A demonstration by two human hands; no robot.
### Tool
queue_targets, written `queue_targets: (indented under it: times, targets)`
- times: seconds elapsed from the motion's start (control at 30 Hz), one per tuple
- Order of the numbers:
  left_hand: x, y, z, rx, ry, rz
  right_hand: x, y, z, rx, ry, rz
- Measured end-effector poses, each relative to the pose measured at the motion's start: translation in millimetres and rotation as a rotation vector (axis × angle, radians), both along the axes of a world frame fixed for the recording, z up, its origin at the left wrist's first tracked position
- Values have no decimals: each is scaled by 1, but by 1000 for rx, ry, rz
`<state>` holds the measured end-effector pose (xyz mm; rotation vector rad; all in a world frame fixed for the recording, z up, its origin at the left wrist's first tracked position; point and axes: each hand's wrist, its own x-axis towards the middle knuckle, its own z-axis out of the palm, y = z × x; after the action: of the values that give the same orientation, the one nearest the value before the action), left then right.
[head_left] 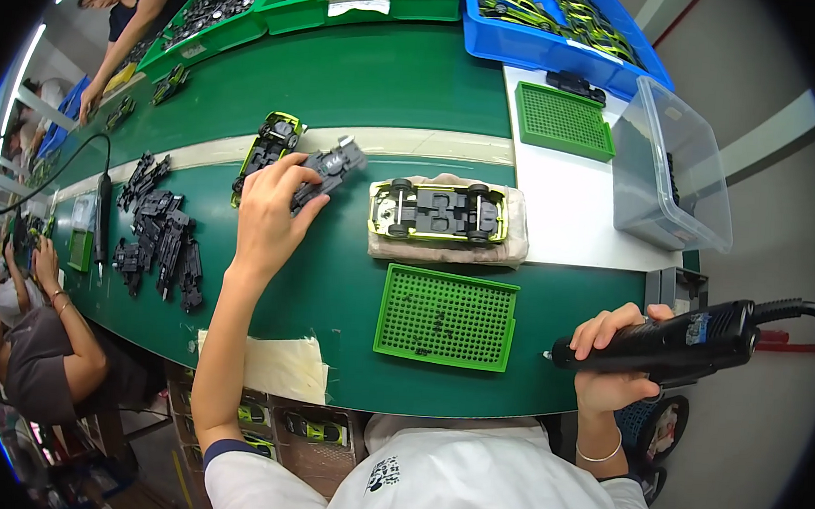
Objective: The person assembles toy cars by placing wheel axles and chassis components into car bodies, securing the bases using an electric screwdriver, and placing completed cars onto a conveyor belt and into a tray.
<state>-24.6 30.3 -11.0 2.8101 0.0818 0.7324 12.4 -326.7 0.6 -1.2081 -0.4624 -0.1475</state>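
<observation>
My left hand point(274, 217) is closed on a dark grey plastic toy-car chassis point(340, 164), held above the table. Just beyond it lies a yellow-green toy car point(270, 143) with its black underside showing. My right hand point(603, 390) is wrapped round a black electric screwdriver point(691, 342), its tip pointing left past the green screw tray. In front of me, an upturned toy car point(410, 210) with wheels and axles exposed rests on a beige padded block point(512, 253). Nearer me, the green perforated tray point(393, 333) holds small dark screws.
Loose grey chassis point(159, 225) are heaped at the left, beside another screwdriver point(103, 217). Green bins point(282, 23) and a blue bin point(541, 46) line the back. A clear plastic box point(654, 190) stands at right. Co-workers point(142, 10) sit along the left.
</observation>
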Motion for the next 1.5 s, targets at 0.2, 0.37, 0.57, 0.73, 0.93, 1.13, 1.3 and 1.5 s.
queue_targets:
  times: [0.2,0.37,0.57,0.73,0.93,1.13,1.3,1.5]
  targets:
    - [26,-41,36,-488,3,-388,5,-3,1,80,5,130]
    - [43,-68,24,-330,51,-588,19,-3,29,152,-196,143]
    - [47,-71,24,-275,165,-601,32,22,57,267,-225,235]
    - [39,-69,9,-203,70,-554,43,56,44,217,-267,447]
    - [34,-63,-1,-94,4,-566,29,83,31,-11,-46,415]
    - [32,-62,-8,-405,-24,-505,30,91,19,-135,-59,476]
    - [32,-49,-4,-518,-34,-499,31,94,13,-111,-53,471]
    - [27,-36,0,-580,127,-508,31,95,12,-137,-46,456]
